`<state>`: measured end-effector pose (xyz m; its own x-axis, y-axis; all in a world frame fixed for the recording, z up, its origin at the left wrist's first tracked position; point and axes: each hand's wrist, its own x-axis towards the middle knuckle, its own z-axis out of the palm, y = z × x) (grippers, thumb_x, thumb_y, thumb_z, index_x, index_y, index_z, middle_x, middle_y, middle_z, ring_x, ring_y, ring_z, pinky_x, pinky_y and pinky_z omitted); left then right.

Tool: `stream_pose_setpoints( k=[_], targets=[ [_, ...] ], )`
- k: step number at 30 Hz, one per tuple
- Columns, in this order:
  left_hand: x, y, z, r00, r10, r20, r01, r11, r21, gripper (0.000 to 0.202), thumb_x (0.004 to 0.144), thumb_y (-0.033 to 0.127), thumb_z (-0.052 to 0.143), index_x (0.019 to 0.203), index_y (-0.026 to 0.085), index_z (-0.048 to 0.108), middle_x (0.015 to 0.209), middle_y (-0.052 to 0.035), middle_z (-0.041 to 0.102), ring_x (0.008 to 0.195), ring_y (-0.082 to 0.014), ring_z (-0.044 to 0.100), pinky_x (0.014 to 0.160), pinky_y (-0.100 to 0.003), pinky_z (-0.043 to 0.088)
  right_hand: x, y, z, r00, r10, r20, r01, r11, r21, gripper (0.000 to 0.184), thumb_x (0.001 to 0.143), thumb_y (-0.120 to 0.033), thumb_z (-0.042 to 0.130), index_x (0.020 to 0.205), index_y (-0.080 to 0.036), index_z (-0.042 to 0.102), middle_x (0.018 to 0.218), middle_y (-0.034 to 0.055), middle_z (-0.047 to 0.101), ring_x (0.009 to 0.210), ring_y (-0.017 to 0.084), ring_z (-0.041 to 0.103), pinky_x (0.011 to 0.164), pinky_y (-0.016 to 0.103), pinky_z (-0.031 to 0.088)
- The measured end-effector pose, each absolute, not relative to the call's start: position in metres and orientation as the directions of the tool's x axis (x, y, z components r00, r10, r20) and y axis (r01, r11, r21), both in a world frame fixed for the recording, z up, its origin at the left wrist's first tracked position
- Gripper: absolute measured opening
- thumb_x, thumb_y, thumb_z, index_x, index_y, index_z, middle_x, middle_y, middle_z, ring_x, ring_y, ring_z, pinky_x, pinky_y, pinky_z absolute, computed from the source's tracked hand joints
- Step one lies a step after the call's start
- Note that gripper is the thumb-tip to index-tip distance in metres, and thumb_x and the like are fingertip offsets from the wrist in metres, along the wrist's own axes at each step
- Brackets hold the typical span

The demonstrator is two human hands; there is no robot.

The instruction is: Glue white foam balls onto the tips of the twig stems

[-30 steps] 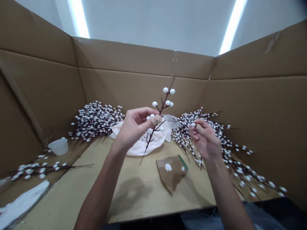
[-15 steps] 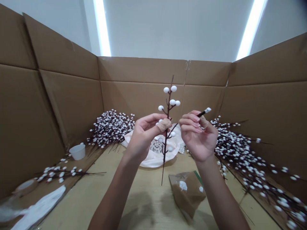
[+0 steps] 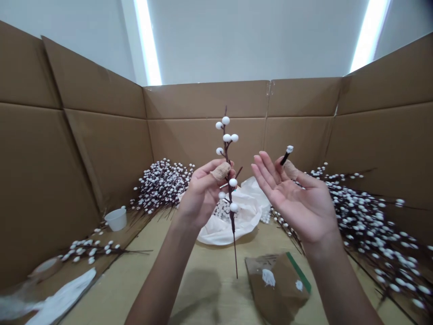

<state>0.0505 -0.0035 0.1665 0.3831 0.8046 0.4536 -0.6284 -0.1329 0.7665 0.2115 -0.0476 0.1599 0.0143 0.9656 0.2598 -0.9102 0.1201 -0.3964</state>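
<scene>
My left hand [image 3: 203, 196] grips the brown stem of an artificial berry branch [image 3: 227, 155] upright, with white round berries along it. A tan bandage [image 3: 221, 171] wraps one of its fingers. My right hand [image 3: 297, 203] is apart from the branch, palm toward me and fingers spread. A thin black stick with a white tip [image 3: 286, 155] stands pinched at the base of its thumb, which also looks wrapped. Below that hand lies a torn cardboard scrap [image 3: 277, 289] with white daubs and a green edge.
Heaps of white-berried branches [image 3: 162, 185] lie left and right [image 3: 368, 225] on the tan surface, beside a crumpled white plastic sheet [image 3: 233, 228]. A white cup [image 3: 117, 220] and a loose branch [image 3: 88, 249] are at left. Cardboard walls [image 3: 206, 135] surround the area.
My right hand has uncurled its fingers and turned its palm toward me, keeping the stick. The branch has shifted slightly left, and the whole view has moved slightly.
</scene>
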Motion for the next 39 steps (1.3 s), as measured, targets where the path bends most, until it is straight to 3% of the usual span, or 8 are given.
stream_pose_setpoints(
  k=[13,17,21,26,30,34,39],
  targets=[
    [0.06,-0.012,0.163,0.36,0.818,0.448,-0.567,-0.189,0.802,0.016,0.067,0.018,0.077,0.077,0.011,0.067,0.068,-0.0016,0.063,0.06,-0.0086,0.059,0.058,-0.018,0.05,0.219,-0.053,0.16,-0.026,0.949,0.314,-0.931,0.091,-0.353,0.017,0.08,-0.015,0.047,0.089,-0.018,0.061,0.087,0.002,0.073,0.1,0.017,0.068,0.092,0.037,0.057],
    [0.061,-0.012,0.164,0.362,0.807,0.466,-0.57,-0.204,0.796,0.016,0.066,0.017,0.078,0.076,0.01,0.067,0.067,-0.0014,0.063,0.06,-0.0083,0.058,0.057,-0.018,0.049,0.218,-0.056,0.161,-0.051,0.953,0.299,-0.942,0.053,-0.33,0.011,0.077,-0.015,0.052,0.084,-0.017,0.059,0.076,0.0022,0.068,0.08,0.013,0.068,0.077,0.029,0.059],
    [0.061,-0.014,0.163,0.377,0.794,0.476,-0.57,-0.206,0.795,0.015,0.067,0.018,0.077,0.075,0.011,0.068,0.067,-0.0013,0.062,0.059,-0.0078,0.057,0.056,-0.018,0.048,0.216,-0.056,0.161,-0.085,0.92,0.382,-0.953,0.037,-0.3,0.007,0.072,-0.014,0.055,0.078,-0.017,0.054,0.061,-0.0026,0.051,0.059,0.007,0.055,0.057,0.017,0.052],
    [0.062,-0.017,0.162,0.406,0.78,0.476,-0.553,-0.206,0.808,0.014,0.068,0.018,0.077,0.075,0.011,0.068,0.067,-0.0016,0.062,0.058,-0.0081,0.056,0.055,-0.018,0.047,0.211,-0.055,0.159,-0.104,0.861,0.498,-0.948,0.066,-0.312,0.014,0.066,-0.013,0.058,0.074,-0.018,0.048,0.06,-0.0052,0.042,0.055,0.005,0.048,0.057,0.015,0.048],
    [0.062,-0.019,0.161,0.418,0.777,0.471,-0.559,-0.189,0.807,0.015,0.068,0.019,0.077,0.075,0.011,0.067,0.067,-0.0017,0.063,0.059,-0.0088,0.057,0.055,-0.018,0.047,0.207,-0.055,0.159,-0.084,0.86,0.503,-0.948,0.086,-0.305,0.013,0.067,-0.013,0.061,0.076,-0.017,0.053,0.062,-0.0041,0.051,0.059,0.005,0.053,0.06,0.014,0.051],
    [0.06,-0.02,0.164,0.398,0.789,0.468,-0.574,-0.184,0.798,0.015,0.067,0.019,0.077,0.076,0.011,0.067,0.067,-0.0015,0.063,0.059,-0.0086,0.057,0.057,-0.019,0.049,0.203,-0.057,0.159,0.005,0.892,0.451,-0.921,0.179,-0.345,0.006,0.075,-0.012,0.058,0.079,-0.015,0.063,0.072,0.0004,0.068,0.076,0.009,0.067,0.074,0.019,0.058],
    [0.056,-0.02,0.168,0.355,0.805,0.476,-0.594,-0.199,0.78,0.017,0.065,0.018,0.078,0.075,0.01,0.066,0.066,-0.0007,0.061,0.057,-0.0077,0.056,0.057,-0.018,0.049,0.198,-0.06,0.157,0.057,0.878,0.475,-0.875,0.274,-0.4,0.018,0.083,-0.013,0.052,0.077,-0.016,0.068,0.078,0.0001,0.075,0.086,0.012,0.071,0.083,0.022,0.059]
  ],
)
